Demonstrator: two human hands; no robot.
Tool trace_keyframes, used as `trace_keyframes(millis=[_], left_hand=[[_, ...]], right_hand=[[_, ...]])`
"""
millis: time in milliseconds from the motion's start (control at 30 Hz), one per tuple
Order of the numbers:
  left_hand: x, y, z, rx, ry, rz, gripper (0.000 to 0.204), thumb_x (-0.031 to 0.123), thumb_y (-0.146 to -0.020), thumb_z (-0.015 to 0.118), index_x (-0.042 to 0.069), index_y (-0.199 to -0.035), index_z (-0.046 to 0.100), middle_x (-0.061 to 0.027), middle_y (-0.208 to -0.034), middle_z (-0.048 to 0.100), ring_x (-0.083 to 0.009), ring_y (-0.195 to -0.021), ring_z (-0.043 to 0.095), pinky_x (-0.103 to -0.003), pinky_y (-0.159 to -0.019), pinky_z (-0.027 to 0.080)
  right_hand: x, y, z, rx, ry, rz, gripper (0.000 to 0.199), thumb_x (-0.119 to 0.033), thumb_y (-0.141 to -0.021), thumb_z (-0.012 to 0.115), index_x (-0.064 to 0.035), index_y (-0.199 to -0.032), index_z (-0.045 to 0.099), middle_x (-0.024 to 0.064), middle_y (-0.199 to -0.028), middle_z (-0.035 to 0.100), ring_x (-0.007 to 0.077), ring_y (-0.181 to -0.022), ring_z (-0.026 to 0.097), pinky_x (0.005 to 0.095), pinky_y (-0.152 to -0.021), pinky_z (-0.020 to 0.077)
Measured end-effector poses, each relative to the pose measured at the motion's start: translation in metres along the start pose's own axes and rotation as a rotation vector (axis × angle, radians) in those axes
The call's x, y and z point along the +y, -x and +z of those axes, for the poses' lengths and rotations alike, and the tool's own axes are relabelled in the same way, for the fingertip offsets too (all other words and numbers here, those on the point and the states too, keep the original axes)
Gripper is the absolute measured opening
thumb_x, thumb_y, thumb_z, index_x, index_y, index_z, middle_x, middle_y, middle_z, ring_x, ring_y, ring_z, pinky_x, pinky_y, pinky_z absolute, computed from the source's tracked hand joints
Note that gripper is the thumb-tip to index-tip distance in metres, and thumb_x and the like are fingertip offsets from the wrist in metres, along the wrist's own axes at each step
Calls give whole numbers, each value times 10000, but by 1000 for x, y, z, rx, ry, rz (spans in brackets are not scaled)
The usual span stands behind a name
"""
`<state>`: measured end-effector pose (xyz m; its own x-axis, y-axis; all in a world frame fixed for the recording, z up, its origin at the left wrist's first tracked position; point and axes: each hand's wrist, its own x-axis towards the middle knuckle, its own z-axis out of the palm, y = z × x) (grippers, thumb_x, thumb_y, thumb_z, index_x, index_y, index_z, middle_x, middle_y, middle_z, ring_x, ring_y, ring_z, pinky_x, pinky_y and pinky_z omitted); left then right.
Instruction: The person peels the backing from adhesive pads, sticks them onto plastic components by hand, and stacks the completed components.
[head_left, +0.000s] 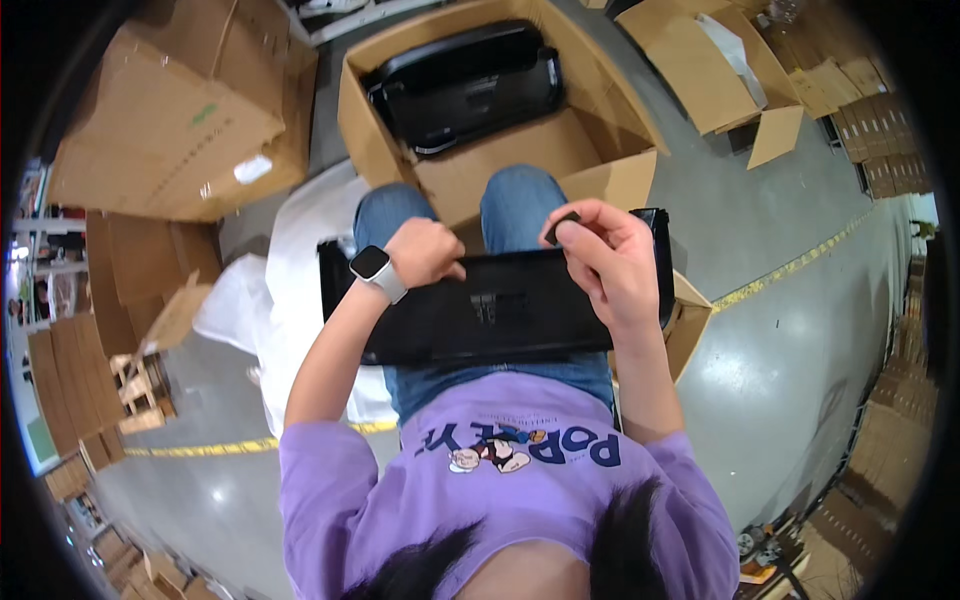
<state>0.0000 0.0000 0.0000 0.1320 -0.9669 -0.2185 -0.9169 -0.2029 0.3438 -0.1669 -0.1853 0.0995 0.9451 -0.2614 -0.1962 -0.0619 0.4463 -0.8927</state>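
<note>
1. The right hand (pixel 610 262) is raised over the far right corner of a flat black plastic panel (pixel 480 315), with thumb and forefinger pinching a small dark piece (pixel 562 226); what that piece is cannot be told at this size.
2. The left hand (pixel 425 252) is curled into a loose fist, pressing down on the far edge of the panel near its left half. A white-faced wristwatch (pixel 372 266) sits on that wrist.
3. The panel lies across the person's lap, over the blue jeans (pixel 512 205), long side running left to right, with its right end overhanging the thigh.
4. Just beyond the knees stands an open cardboard box (pixel 600 140) holding another black moulded part (pixel 468 85). White plastic sheeting (pixel 300 260) lies on the floor to the left, and a closed cardboard carton (pixel 170 110) stands further left.
5. Risks, as I judge them: the panel rests only on the lap and under one fist, so a push at the overhanging right end could tip it off toward the grey concrete floor (pixel 790 330). The pinched piece is small and held at the fingertips only; if the pinch slips it could drop into the box or sheeting and be hard to find.
</note>
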Motion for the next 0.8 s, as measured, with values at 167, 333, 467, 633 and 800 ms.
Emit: trace_keyframes(millis=[167, 333, 467, 633, 800], left_hand=[[79, 31, -6, 894, 1032, -230, 124, 147, -811, 682, 23, -819, 684, -15, -586, 596, -95, -534, 553, -258, -480, 399], [128, 63, -29, 1003, 1252, -307, 114, 79, -797, 687, 21, -894, 691, 95, -570, 427, 10, -520, 322, -177, -475, 212], [139, 67, -26, 1030, 1232, -245, 123, 75, -765, 715, 27, -875, 685, 100, -553, 348, 6, -505, 253, -195, -472, 160], [144, 64, -23, 1046, 1205, -203, 119, 59, -760, 722, 27, -867, 680, 90, -551, 365, 6, -502, 261, -194, -467, 167], [147, 56, -16, 1105, 1275, -182, 96, 41, -788, 722, 6, -848, 657, 95, -579, 417, 13, -522, 298, -177, -469, 206]], right_hand=[[24, 22, 13, -15, -53, 41, 178, -52, -819, 680, 5, -986, 652, -54, -657, 510, 3, -487, 336, 169, -439, 215], [33, 32, 42, 97, 434, -360, 107, -45, -808, 692, 33, -879, 677, -12, -805, 616, 32, -672, 562, 138, -577, 414], [31, 41, 45, 25, 311, -208, 140, -36, -804, 693, 21, -930, 671, 5, -826, 606, 16, -631, 525, 137, -533, 380], [39, 45, 48, -17, -191, -69, 265, 3, -822, 644, -8, -1073, 560, 12, -795, 537, 0, -543, 410, 154, -418, 265], [45, 46, 52, -31, -290, -82, 193, -4, -855, 595, -13, -1040, 541, 16, -789, 527, 14, -494, 379, 163, -399, 245]])
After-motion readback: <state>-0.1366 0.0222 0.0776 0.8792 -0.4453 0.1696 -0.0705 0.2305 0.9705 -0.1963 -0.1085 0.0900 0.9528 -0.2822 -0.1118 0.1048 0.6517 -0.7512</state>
